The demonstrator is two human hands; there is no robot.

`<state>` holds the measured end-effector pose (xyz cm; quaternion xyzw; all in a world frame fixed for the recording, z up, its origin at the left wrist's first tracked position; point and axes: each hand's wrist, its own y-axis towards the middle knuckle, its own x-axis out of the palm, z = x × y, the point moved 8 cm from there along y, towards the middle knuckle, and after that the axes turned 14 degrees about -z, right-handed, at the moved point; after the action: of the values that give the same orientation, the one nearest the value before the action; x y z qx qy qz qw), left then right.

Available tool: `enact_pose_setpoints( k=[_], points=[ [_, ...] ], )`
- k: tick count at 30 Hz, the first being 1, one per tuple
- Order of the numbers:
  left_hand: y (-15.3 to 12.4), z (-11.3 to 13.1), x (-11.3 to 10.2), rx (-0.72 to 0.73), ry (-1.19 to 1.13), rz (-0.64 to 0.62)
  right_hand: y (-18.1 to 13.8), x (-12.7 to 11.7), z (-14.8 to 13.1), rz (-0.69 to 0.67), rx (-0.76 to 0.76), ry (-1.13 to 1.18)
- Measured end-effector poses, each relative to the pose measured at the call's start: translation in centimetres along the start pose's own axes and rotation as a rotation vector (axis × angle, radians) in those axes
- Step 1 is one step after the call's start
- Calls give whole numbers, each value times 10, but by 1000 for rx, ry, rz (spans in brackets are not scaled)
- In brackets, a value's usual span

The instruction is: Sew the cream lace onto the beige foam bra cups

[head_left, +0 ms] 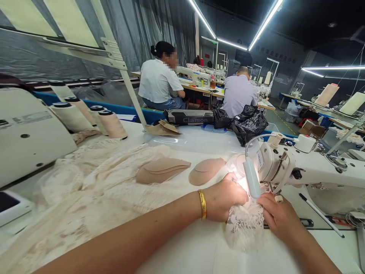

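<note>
A piece of white lace fabric (245, 224) lies under the head of a white sewing machine (319, 161), its fringed edge hanging toward me. My left hand (225, 198), with a gold bracelet at the wrist, is closed on the lace left of the needle area. On the other side, my right hand (281, 213) pinches the lace's right edge close to the presser foot. A lit lamp (251, 178) on a bendy neck hides part of the stitching spot. Beige bra cups (207, 171) rest on the table beyond my left forearm.
Cream lace (94, 190) is heaped across the left of the table. Thread cones (112, 125) stand behind it. A white pen (322, 215) lies right of my right hand. Black plastic bags (248, 123) sit at the back, near two seated people (159, 82).
</note>
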<state>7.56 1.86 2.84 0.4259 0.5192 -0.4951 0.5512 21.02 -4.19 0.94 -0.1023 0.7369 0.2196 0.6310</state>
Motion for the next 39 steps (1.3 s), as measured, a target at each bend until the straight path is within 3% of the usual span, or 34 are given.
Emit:
enact_pose_setpoints(
  k=[5, 13, 22, 29, 34, 39],
  points=[
    [2, -6, 0, -26, -119, -25, 1, -16, 2, 164, 31, -29],
    [1, -5, 6, -25, -95, -13, 2, -27, -3, 203, 10, -3],
    [2, -7, 5, -38, -123, -36, -1, -21, -1, 183, 21, 39],
    [-6, -3, -2, -29, -112, -23, -1, -14, -12, 62, -51, 107],
    [-12, 2, -3, -235, -7, -20, 0, -15, -36, 5, -205, 148],
    [-10, 13, 3, -336, -16, -152, 6, 1, -27, -52, -118, 32]
  ],
)
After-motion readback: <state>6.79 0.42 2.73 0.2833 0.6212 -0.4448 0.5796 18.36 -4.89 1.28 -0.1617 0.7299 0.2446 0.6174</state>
